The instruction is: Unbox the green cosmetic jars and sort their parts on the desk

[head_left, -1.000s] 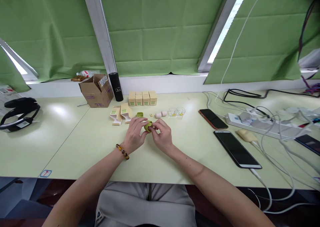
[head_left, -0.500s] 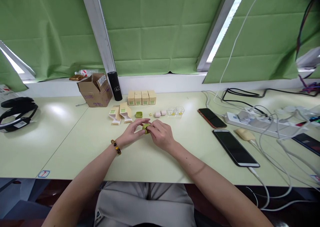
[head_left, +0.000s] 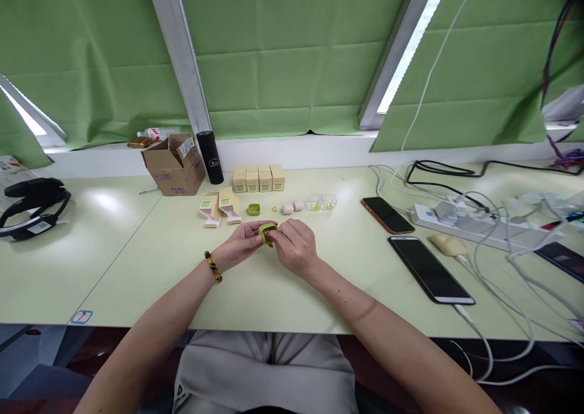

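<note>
A small olive-green cup-like piece (head_left: 266, 232) is gripped between thumb and fingers of my left hand (head_left: 240, 243), its hollow side tilted toward me. My right hand (head_left: 295, 246) is closed, its fingertips at the hollow of that piece; whether they pinch something small inside, I cannot make out. Just beyond my hands lies a similar square green piece (head_left: 254, 209) on the table. To its right are a tiny yellowish part (head_left: 274, 209), two pale pink cylinders (head_left: 288, 209) and two clear plastic cups (head_left: 320, 203) with yellow bits in them.
Two opened cartons (head_left: 229, 206) lie left of the small parts, with a row of closed small boxes (head_left: 258, 178) behind. A cardboard box (head_left: 176, 165) and black bottle (head_left: 210, 157) stand at the back. Phones (head_left: 431, 270), a power strip (head_left: 479, 228) and cables fill the right side.
My left hand has turned the green piece so more of its hollow shows, and its fingers have shifted lower around it. My right fingertips stay at the piece.
</note>
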Action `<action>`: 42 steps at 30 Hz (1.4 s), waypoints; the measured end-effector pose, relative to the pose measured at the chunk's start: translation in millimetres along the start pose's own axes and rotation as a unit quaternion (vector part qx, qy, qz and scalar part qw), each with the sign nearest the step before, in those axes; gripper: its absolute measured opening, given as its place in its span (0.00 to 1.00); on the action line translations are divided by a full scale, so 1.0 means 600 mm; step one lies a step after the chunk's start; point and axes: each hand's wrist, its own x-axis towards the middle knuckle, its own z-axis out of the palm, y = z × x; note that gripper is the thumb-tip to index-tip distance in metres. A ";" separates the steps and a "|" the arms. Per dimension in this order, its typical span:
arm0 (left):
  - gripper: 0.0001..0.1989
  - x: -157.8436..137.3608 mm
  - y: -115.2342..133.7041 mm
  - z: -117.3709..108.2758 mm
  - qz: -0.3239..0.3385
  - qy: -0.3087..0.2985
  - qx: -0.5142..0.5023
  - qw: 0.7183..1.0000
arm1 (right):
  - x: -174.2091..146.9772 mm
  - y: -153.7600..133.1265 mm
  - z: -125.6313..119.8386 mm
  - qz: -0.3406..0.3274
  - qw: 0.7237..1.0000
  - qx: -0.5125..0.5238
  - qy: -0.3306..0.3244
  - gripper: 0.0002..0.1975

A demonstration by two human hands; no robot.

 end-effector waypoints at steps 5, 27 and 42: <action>0.27 -0.001 0.002 0.002 0.000 0.007 0.008 1.000 | -0.004 -0.001 -0.003 -0.008 1.000 -0.009 -0.015 0.13; 0.28 0.000 0.006 -0.006 0.022 0.056 0.032 0.998 | -0.019 0.004 -0.004 -0.011 0.999 0.030 0.020 0.08; 0.28 0.023 -0.008 -0.060 0.169 0.313 0.232 0.905 | -0.016 0.116 0.094 0.198 0.957 0.000 -0.212 0.12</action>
